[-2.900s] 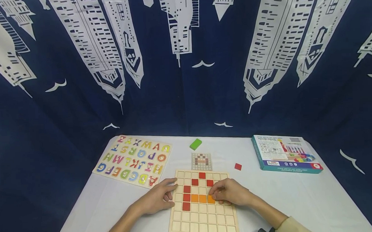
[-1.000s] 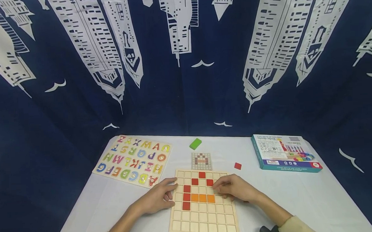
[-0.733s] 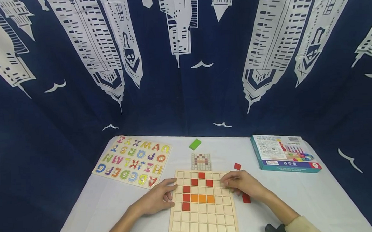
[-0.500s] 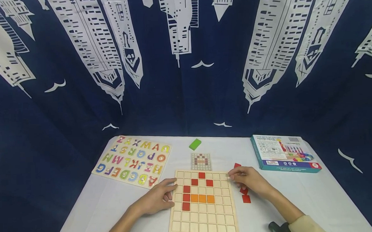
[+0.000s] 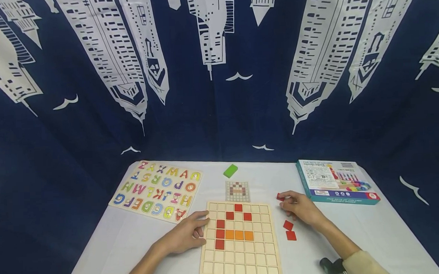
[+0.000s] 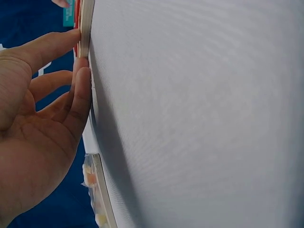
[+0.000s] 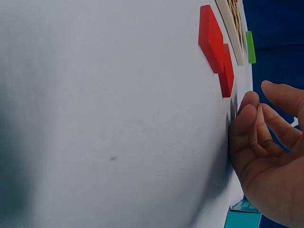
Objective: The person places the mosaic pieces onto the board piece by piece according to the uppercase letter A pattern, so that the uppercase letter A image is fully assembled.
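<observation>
A wooden grid board (image 5: 240,258) lies mid-table, with several red tiles (image 5: 220,233) and a row of 3 orange tiles (image 5: 239,236) in its cells. My left hand (image 5: 184,233) rests thumb and fingertips against the board's left edge. To the right of the board, my right hand (image 5: 302,208) reaches over a loose red tile (image 5: 279,196), which its fingertips partly hide. In the right wrist view, its thumb stands apart from the fingers and nothing shows between them. Two more loose red tiles (image 5: 288,225) lie nearer me, close together.
Behind the board lie a small pattern card (image 5: 237,191) and a green block (image 5: 230,171). An alphabet board (image 5: 157,189) occupies the back left of the white table. A teal-edged box (image 5: 339,181) sits at the back right.
My right hand has left the rightmost orange tile on the board and moved right to the loose red tile, uncovering two other red tiles. My left hand stays at the board's edge.
</observation>
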Available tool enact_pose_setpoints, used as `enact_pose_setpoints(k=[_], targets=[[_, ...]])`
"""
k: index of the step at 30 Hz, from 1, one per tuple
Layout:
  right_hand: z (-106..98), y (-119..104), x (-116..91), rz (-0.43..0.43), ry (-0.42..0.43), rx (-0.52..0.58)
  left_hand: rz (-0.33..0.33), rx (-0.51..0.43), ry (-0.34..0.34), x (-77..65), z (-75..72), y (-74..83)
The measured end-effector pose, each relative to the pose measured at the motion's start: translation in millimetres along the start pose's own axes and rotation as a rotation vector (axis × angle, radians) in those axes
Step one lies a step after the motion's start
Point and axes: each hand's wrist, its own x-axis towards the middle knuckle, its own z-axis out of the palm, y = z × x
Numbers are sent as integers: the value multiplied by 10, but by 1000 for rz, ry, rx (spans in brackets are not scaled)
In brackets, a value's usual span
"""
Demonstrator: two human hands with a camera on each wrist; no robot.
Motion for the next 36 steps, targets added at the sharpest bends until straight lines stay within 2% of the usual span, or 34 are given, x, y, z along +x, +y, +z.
enact_pose_setpoints(k=[8, 20, 36], targets=[[-38, 64, 75, -5, -8, -59, -5, 2, -1, -5, 8, 9], [-3, 20, 88, 16, 20, -100, -17, 3, 1, 17, 25, -25], [22, 46, 99, -27, 29, -158, -21, 3, 0, 28, 22, -18]])
